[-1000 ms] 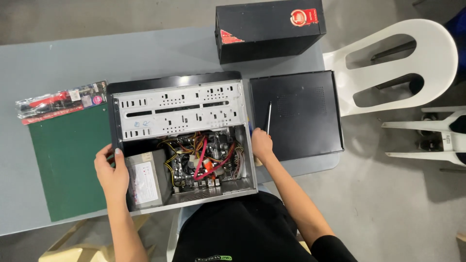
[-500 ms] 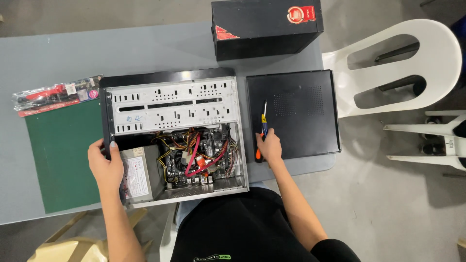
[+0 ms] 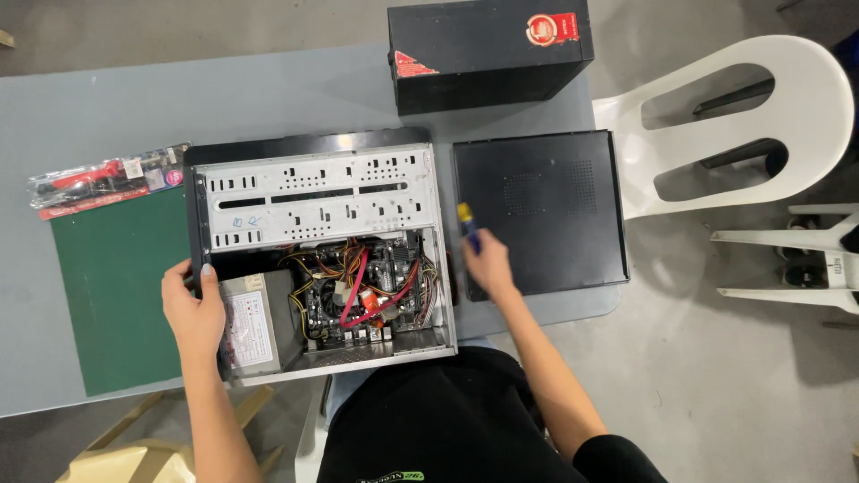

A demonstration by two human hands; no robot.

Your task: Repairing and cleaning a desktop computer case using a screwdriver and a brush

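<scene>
An open desktop computer case (image 3: 313, 192) lies flat on the grey table (image 3: 268, 89), its motherboard, red and yellow cables and power supply (image 3: 255, 317) showing. My left hand (image 3: 191, 315) grips the case's left wall beside the power supply. My right hand (image 3: 488, 266) is closed around a screwdriver (image 3: 467, 224) with a yellow and blue handle, just right of the case, at the left edge of the black side panel (image 3: 546, 210).
A green cutting mat (image 3: 112, 291) lies left of the case with a packaged red tool set (image 3: 103, 176) above it. A black box (image 3: 488, 54) stands at the table's far edge. White plastic chairs (image 3: 752, 116) are on the right, a cardboard piece (image 3: 134, 461) below left.
My right hand has turned the screwdriver so its handle now points up and away. The left hand stays on the case's left wall; the view has shifted slightly.
</scene>
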